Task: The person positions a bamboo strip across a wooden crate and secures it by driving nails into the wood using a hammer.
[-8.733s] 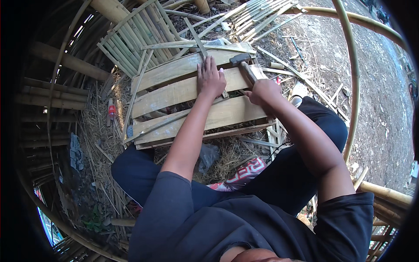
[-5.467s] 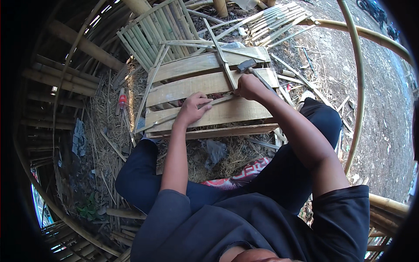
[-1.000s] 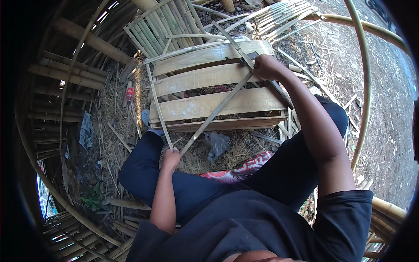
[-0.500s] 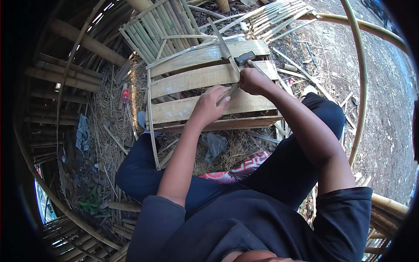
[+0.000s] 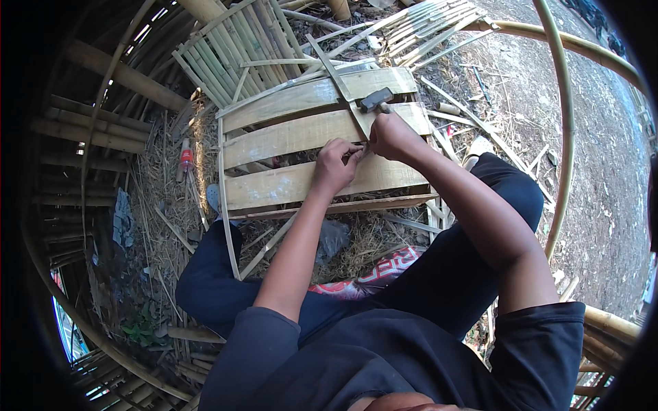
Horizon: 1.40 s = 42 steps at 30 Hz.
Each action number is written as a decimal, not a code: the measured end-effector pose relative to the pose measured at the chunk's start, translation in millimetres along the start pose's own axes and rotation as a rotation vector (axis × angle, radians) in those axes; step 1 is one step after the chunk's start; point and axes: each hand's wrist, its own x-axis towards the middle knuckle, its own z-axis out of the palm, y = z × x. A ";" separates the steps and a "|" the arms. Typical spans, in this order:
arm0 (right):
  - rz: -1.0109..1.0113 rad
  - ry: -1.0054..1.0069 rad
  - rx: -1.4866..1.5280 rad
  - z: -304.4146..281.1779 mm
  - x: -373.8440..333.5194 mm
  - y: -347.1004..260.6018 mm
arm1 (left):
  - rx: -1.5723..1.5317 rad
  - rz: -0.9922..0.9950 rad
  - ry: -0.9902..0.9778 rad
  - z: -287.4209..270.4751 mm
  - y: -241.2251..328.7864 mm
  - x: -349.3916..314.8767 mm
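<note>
A slatted wooden bench-like piece (image 5: 301,133) with wide pale planks lies in front of me. My right hand (image 5: 394,137) is closed around a hammer, whose dark metal head (image 5: 376,100) shows beyond the fist. A long thin flat strip (image 5: 336,77) slants across the planks, its near end reaching the right fist; whether the fist also grips it I cannot tell. Close beside it, my left hand (image 5: 337,164) is pinched above the gap between the two nearest planks. What sits between its fingertips is small, dark and partly hidden.
Bamboo slat panels (image 5: 236,51) lean beyond the bench, with another slatted piece (image 5: 432,27) at far right. A curved bamboo pole (image 5: 567,130) stands on the right. Loose strips and straw litter the ground. A red-labelled bottle (image 5: 186,159) lies left; a clear plastic bag (image 5: 334,240) is near my legs.
My left hand has drawn into a tighter pinch near the right fist. The right hand and hammer head have shifted slightly left and nearer. The whole view has also shifted a little.
</note>
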 end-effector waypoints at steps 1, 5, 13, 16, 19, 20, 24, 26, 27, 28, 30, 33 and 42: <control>0.003 -0.002 0.002 2.8 -1.7 -0.3 | 0.005 -0.014 -0.013 0.5 0.7 1.0; 0.065 0.039 0.054 8.6 -11.7 -2.0 | 0.013 -0.034 -0.015 -0.1 -0.3 0.7; -0.068 0.304 0.238 8.9 -31.4 23.0 | -0.040 -0.079 0.001 -1.4 4.9 0.6; -0.065 0.231 0.296 12.2 -32.5 28.6 | -0.032 -0.071 -0.030 -5.1 6.9 0.7; -0.129 0.372 0.407 14.0 -33.6 28.5 | 0.121 0.033 -0.019 -7.2 18.7 5.2; -0.080 0.408 0.362 12.4 -35.5 28.9 | 0.118 0.034 -0.021 -3.0 16.3 6.3; 0.103 0.260 0.259 4.4 -37.5 21.1 | 0.334 0.100 -0.237 3.9 4.2 5.7; 0.092 0.258 0.276 7.2 -38.1 23.4 | 0.377 0.084 -0.307 7.1 4.7 6.0; 0.077 0.255 0.294 9.4 -38.1 25.2 | 0.362 0.076 -0.284 8.2 6.5 5.3; 0.080 0.257 0.293 10.8 -37.9 27.5 | 0.347 0.068 -0.260 9.0 7.8 5.5; 0.023 0.244 0.242 10.9 -37.2 27.5 | 0.347 0.063 -0.258 9.3 8.9 6.3; 0.050 0.156 0.302 5.0 -37.3 22.1 | 0.368 0.044 -0.246 8.1 9.6 4.3; -0.080 0.250 0.153 13.7 -24.5 36.6 | 0.419 0.012 -0.235 11.3 9.5 6.1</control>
